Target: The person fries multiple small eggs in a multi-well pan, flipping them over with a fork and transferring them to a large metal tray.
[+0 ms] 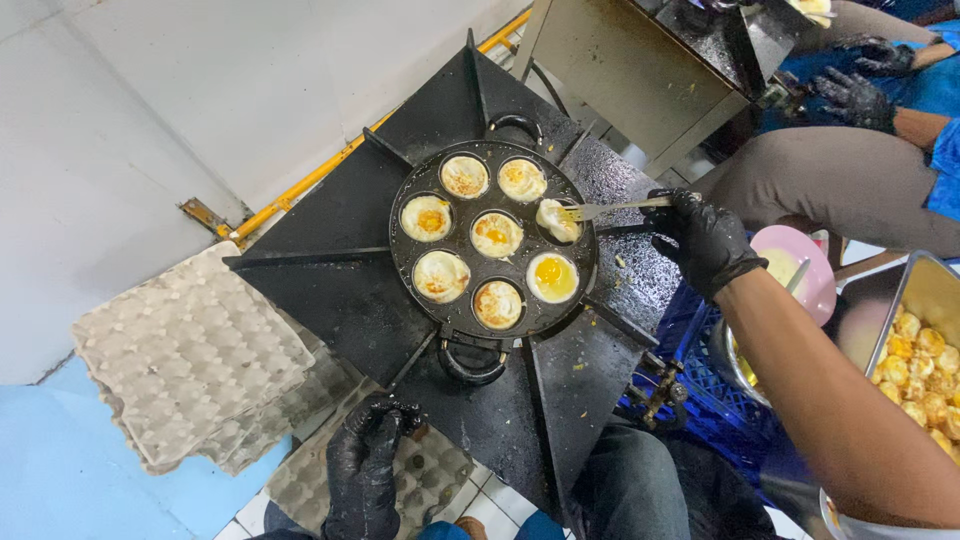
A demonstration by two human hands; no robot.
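Black star-shaped burner stand (350, 215) carries a round cast pan w/ seven wells (493, 240), a fried egg in each. Stacked grey egg trays (190, 350) lie to the left, metal tray of cooked eggs (925, 365) far right. Right hand (705, 240), black glove, grip clenched on a fork (615, 208), tines under the right-side egg (557, 220), which sits tilted up out of its well. Left hand (365, 465) rests by the egg trays, grip loose, holding nothing. Risk: egg could tear or slide off the tines if lifted at a slant; yolk prob still soft.
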